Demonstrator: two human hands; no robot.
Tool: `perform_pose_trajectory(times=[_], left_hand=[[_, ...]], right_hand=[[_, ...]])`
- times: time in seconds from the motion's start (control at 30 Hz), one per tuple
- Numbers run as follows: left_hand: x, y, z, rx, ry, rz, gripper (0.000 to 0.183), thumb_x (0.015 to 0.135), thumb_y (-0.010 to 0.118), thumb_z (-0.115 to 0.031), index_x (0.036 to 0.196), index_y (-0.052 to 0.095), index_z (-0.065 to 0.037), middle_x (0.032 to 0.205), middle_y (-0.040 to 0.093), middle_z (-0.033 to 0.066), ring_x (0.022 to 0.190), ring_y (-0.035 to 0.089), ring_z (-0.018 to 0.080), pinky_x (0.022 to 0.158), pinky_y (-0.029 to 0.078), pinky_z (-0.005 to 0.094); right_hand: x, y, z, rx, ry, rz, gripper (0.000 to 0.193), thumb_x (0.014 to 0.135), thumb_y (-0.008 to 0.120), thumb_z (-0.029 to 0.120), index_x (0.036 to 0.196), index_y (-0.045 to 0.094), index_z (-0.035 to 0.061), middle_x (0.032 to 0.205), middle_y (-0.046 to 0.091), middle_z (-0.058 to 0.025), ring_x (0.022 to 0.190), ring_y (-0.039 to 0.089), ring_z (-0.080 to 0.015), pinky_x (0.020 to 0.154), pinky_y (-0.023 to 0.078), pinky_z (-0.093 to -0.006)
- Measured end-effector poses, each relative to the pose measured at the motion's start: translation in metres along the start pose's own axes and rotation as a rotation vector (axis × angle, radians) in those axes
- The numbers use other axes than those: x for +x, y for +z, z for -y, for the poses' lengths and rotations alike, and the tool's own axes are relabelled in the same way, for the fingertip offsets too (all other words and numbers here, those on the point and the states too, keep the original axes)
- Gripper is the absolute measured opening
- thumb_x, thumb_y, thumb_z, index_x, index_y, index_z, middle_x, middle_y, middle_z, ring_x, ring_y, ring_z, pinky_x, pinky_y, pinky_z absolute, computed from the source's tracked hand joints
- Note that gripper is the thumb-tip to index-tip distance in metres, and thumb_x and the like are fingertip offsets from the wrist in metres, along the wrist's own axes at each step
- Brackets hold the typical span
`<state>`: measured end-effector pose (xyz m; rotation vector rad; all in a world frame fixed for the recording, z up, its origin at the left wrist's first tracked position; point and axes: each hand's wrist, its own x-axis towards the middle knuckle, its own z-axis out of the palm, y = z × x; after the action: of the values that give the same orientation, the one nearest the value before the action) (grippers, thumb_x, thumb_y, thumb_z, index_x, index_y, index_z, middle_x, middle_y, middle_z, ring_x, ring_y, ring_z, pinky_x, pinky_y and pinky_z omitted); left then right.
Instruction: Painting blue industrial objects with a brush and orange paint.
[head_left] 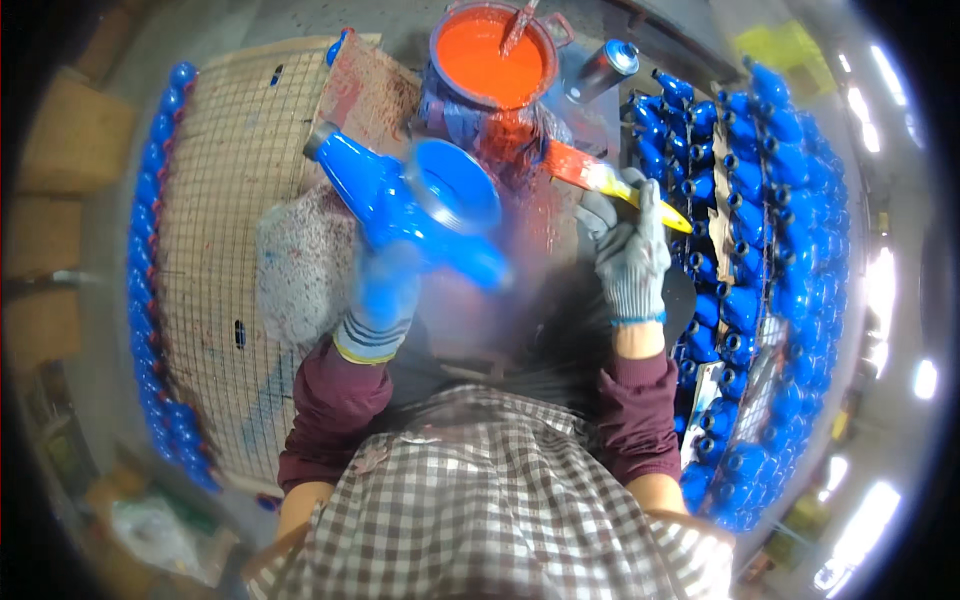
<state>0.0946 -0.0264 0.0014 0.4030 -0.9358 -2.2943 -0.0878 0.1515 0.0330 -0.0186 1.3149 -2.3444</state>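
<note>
My left hand [385, 290], in a grey glove stained blue, is closed around a glossy blue metal housing [372, 185]. The housing has a wide round opening and a tapering neck that points to the upper left; its lower end is smeared by motion. A paintbrush [607, 180] with a yellow handle and red-coated bristles is held in the gloved fingers of my right hand [632, 245]. Its bristles point left, toward the housing but apart from it. Beyond both hands stands a bucket [437, 62] of orange-red paint with a paint-covered stick [518, 28] in it.
A spray can [607, 70] stands right of the bucket. On the right, several rows of blue housings [745, 220] fill a rack. To the left, a wire mesh [235, 200] over cardboard is edged by more blue parts [145, 270]. Cardboard boxes [75, 135] stand far left.
</note>
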Motion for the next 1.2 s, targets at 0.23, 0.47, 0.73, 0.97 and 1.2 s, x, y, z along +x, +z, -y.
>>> perform_pose_trajectory(times=[0.23,0.47,0.73,0.97,1.2], left_hand=[[-0.024,0.034,0.001,1.124,0.758,0.444,0.086,0.060,0.086,-0.020,0.131,0.039,-0.005,0.127,0.050,0.0202,0.115,0.053,0.0364,0.097,0.045,0.0473],[-0.033,0.051,0.010,1.245,0.925,0.564,0.079,0.064,0.082,-0.046,0.123,0.048,-0.006,0.122,0.053,0.0221,0.106,0.058,0.0388,0.086,0.052,0.0467],[-0.040,0.058,0.020,1.163,0.825,0.298,0.090,0.054,0.089,-0.019,0.128,0.039,-0.007,0.120,0.052,0.0150,0.106,0.057,0.0325,0.091,0.049,0.0432],[-0.043,0.058,0.007,0.704,-0.059,0.037,0.070,0.059,0.087,-0.021,0.116,0.050,-0.004,0.098,0.063,0.0055,0.086,0.064,0.0181,0.076,0.053,0.0347],[-0.050,0.021,0.031,-0.239,-0.334,0.043,0.070,0.083,0.064,-0.037,0.138,0.036,-0.003,0.129,0.051,0.0135,0.119,0.052,0.0284,0.104,0.040,0.0466]], right_hand=[[-0.054,0.054,0.042,-0.590,-0.470,0.112,0.016,0.081,0.074,0.007,0.094,0.066,0.0004,0.084,0.066,-0.0048,0.074,0.061,-0.0101,0.069,0.049,-0.0233],[-0.054,0.050,0.052,-0.877,-0.719,0.162,0.017,0.081,0.077,0.017,0.089,0.069,0.0035,0.070,0.067,-0.0033,0.061,0.062,-0.0078,0.060,0.050,-0.0209],[-0.090,0.047,0.063,-1.022,-0.947,0.262,0.011,0.077,0.077,0.006,0.082,0.067,0.0063,0.072,0.064,-0.0047,0.063,0.061,-0.0189,0.058,0.049,-0.0297],[-0.111,0.039,0.075,-1.128,-0.949,0.565,0.016,0.073,0.077,0.008,0.082,0.064,0.0028,0.075,0.063,-0.0098,0.067,0.061,-0.0251,0.061,0.049,-0.0339],[-0.107,0.026,0.069,-0.931,-0.949,0.671,0.024,0.062,0.084,0.016,0.080,0.069,0.0100,0.068,0.062,-0.0059,0.062,0.062,-0.0252,0.058,0.049,-0.0340]])
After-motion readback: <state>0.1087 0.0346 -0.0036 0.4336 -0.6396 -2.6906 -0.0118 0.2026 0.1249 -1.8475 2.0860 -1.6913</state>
